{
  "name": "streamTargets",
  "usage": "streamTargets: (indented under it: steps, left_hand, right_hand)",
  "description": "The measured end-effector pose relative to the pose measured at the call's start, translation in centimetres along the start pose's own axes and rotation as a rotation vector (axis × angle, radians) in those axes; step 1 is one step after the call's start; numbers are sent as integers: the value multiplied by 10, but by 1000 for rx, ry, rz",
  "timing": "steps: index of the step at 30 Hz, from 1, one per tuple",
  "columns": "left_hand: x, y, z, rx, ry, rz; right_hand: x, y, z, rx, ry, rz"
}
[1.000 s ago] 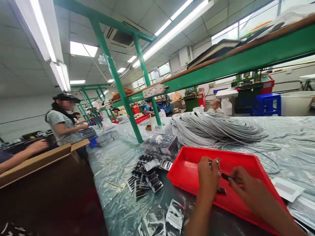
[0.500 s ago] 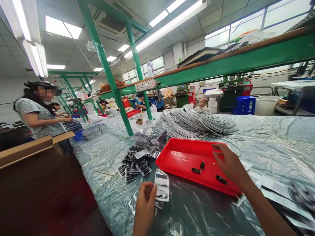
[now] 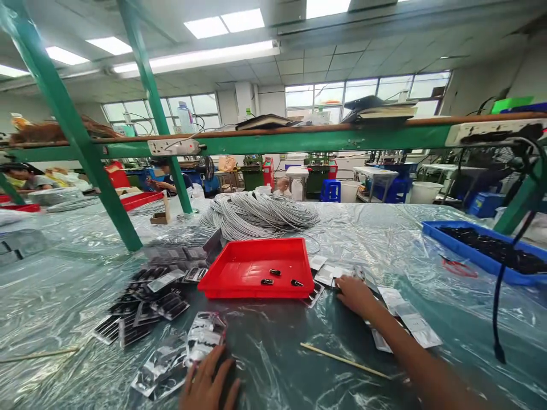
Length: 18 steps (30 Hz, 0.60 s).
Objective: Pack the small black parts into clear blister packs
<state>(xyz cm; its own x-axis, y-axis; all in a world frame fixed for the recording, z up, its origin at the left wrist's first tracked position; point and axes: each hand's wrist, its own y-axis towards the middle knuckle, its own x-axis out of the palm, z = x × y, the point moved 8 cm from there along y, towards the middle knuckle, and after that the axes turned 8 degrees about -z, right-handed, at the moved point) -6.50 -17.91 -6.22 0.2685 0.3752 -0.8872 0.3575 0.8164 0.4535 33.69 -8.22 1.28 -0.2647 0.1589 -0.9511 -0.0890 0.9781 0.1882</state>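
Observation:
My left hand (image 3: 208, 380) is low on the table, fingers spread, its fingertips against the near end of a clear packet (image 3: 205, 337) with dark pieces inside. Beside that packet lie more clear packets (image 3: 159, 364). My right hand (image 3: 358, 297) reaches over white-backed packets (image 3: 328, 273) to the right of a red tray (image 3: 256, 293). Its thumb and fingertips are a little apart at the packets' edge, and nothing shows held between them. Inside the tray lie three small black parts (image 3: 275, 272). A heap of packets with black pieces (image 3: 158, 299) sits left of the tray.
A grey cable coil (image 3: 260, 213) lies behind the tray. A thin wooden stick (image 3: 344, 360) rests in front. At right stand a blue tray of black parts (image 3: 431, 229) and a hanging black cable (image 3: 498, 307). A green shelf beam (image 3: 299, 143) crosses above. Other people sit at far left.
The view has swung right. My left hand has let the packet down onto the table and spread its fingers. My right hand has moved from above the red tray to the white-backed packets beside it.

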Motion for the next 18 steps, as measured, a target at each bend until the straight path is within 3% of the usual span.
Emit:
streamTargets:
  steps: [2,4,7,10,12,15,18]
  left_hand:
    - [-5,11,-32,-83,47,-42]
    - [-15,18,-59,-146,19,-39]
    - [-33,22,-64,-206,-145,57]
    - [-38,29,-27,-308,-470,110]
    - [-20,44,13,-362,-847,-26]
    - [14,68,65,-537,-1547,-247]
    - [14,96,67,-574,-1783,-150]
  right_hand:
    - [6,0,1,12,-25,7]
    - [-3,0,3,26,-39,29]
    - [-35,-8,9,78,37,163]
    - [-49,-25,-17,-2,363,243]
    - [-36,-36,-69,-222,502,150]
    - [-21,-56,-157,-598,341,227]
    - [-7,-63,-205,-763,135,343]
